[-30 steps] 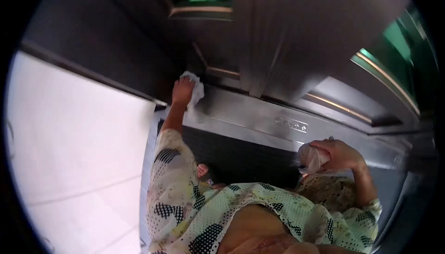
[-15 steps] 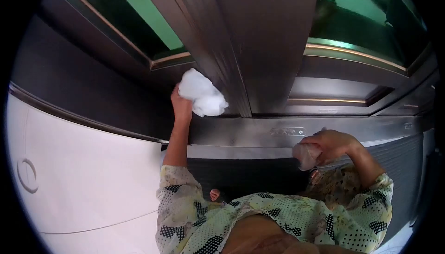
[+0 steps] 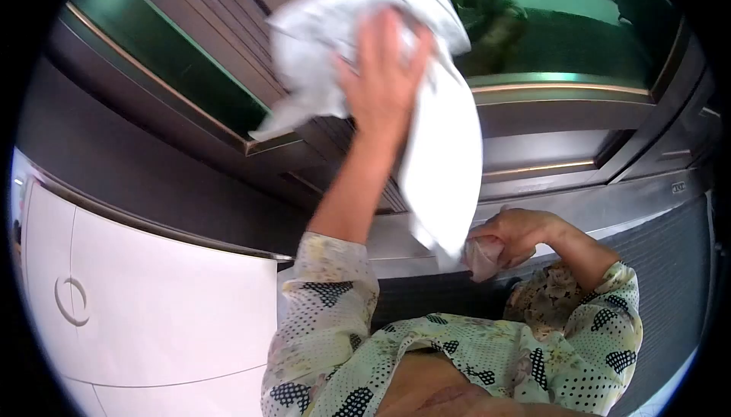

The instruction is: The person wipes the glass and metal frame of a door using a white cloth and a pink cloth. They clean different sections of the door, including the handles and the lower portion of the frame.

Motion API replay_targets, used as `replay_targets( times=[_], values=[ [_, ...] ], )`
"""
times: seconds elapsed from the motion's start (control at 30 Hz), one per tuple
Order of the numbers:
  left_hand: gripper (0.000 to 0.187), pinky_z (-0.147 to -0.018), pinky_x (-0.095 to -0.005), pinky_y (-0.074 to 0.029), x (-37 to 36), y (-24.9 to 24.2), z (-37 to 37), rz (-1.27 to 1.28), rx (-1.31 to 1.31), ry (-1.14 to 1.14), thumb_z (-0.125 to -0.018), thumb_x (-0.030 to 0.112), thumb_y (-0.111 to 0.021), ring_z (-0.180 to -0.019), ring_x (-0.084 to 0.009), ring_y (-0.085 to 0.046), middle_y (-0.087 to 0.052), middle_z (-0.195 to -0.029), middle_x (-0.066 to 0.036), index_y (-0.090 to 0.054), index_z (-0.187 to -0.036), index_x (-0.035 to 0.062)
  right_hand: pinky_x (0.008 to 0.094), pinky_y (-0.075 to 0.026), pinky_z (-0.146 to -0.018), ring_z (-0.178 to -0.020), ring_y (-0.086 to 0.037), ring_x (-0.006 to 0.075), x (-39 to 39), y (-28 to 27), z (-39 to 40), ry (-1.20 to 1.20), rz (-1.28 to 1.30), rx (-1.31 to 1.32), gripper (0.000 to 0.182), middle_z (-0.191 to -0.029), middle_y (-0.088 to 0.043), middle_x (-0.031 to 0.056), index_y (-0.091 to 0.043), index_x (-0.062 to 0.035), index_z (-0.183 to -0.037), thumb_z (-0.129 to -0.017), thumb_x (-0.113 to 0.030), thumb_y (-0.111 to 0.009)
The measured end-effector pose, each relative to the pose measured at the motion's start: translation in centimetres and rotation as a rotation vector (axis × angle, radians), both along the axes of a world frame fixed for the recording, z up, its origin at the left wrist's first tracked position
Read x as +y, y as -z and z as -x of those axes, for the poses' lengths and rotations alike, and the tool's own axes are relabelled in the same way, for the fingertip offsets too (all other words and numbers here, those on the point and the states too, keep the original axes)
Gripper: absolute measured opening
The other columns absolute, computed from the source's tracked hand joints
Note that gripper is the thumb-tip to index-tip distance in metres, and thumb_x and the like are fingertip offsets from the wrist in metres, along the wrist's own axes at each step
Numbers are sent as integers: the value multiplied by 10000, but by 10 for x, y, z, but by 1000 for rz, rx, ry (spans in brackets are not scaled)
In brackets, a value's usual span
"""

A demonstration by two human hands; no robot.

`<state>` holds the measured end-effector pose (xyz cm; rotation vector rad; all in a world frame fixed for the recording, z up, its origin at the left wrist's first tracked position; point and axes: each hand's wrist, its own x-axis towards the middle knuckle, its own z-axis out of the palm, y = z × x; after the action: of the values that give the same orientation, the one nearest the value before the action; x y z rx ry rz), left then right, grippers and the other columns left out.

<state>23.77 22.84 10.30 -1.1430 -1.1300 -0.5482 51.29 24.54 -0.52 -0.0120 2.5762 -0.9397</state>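
My left hand lies over a white cloth, its fingers somewhat spread and blurred by motion. The cloth is opened out against the dark door, and one long end hangs down toward my right hand. Lower on the right, my right hand is closed round a translucent, pinkish bottle-like thing; my fingers cover part of it, so its exact kind does not show. That hand is in front of the metal door sill, apart from the door panel.
Green glass panes with gold-coloured trim are set in the door. A white cabinet with a ring-shaped handle stands at the left. Below the sill lies a dark ribbed mat.
My left hand has swept up and to the right with the cloth, which has spread from a bunched wad into a wide sheet. My right hand has shifted slightly left, still holding its thing.
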Motion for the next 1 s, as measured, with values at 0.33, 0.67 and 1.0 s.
replay_targets(
  times=[0.33, 0.67, 1.0],
  values=[
    [477, -1064, -448, -336, -119, 386, 63, 1155, -1329, 381, -895, 331, -617, -1267, -341, -461, -493, -1368, -151, -533, -1302, 97, 411, -504, -836, -958, -643, 359, 2, 10, -19, 42, -23, -52, 795, -1053, -669, 174, -518, -138, -1323, -597, -255, -818],
    [529, -919, -630, -359, -96, 138, 57, 456, -446, 148, -773, 262, -678, -1117, -415, -510, -550, -1216, -191, -575, -1278, 141, 406, -509, -826, -921, -659, 333, -1, 5, -18, 48, 7, -31, 746, -989, -679, 161, -524, -124, -1307, -617, -242, -784],
    [226, -820, -518, -429, -99, 295, 36, 637, -1028, -14, -732, 226, -661, -970, -418, -511, -535, -965, -181, -594, -853, 47, 410, -504, -861, -957, -646, 344, 6, 5, -19, 85, -22, 4, 780, -1043, -672, 151, -512, -106, -1321, -601, -197, -799]
  ],
)
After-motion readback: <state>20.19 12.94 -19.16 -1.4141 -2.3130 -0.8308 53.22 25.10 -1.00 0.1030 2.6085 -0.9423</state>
